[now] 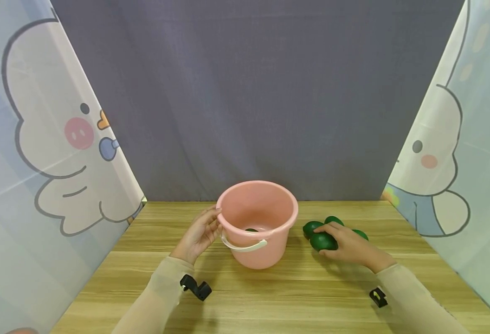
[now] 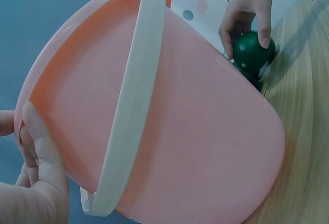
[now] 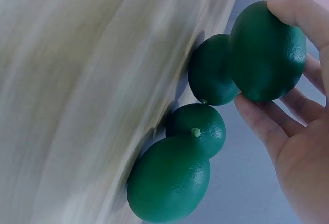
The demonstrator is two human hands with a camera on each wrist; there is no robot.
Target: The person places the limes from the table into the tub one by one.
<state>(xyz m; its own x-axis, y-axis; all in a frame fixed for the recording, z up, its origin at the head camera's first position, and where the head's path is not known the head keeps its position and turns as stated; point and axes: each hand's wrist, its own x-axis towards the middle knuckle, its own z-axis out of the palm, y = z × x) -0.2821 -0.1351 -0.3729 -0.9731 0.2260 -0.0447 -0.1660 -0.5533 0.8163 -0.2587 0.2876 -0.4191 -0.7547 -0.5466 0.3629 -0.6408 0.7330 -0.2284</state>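
Observation:
A pink bucket (image 1: 261,255) with a white handle (image 1: 247,247) stands upright on the wooden table, its handle hanging down on the near side. My left hand (image 1: 199,235) holds the bucket's left rim, with the rim between thumb and fingers (image 2: 43,147). Inside, part of a green lime (image 1: 251,230) shows at the bottom. To the right of the bucket, my right hand (image 1: 349,248) pinches a smooth green lime (image 3: 268,52) between thumb and fingertips. Close beside it lie more limes: one (image 3: 211,70) behind the held one, a smaller-looking one (image 3: 198,130) with a stem nub, and another (image 3: 168,180).
The table (image 1: 245,304) runs back to a dark grey curtain (image 1: 261,102) behind the bucket. Cartoon-printed cloths (image 1: 78,185) hang at both sides. Each sleeve carries a black wrist mount (image 1: 196,287).

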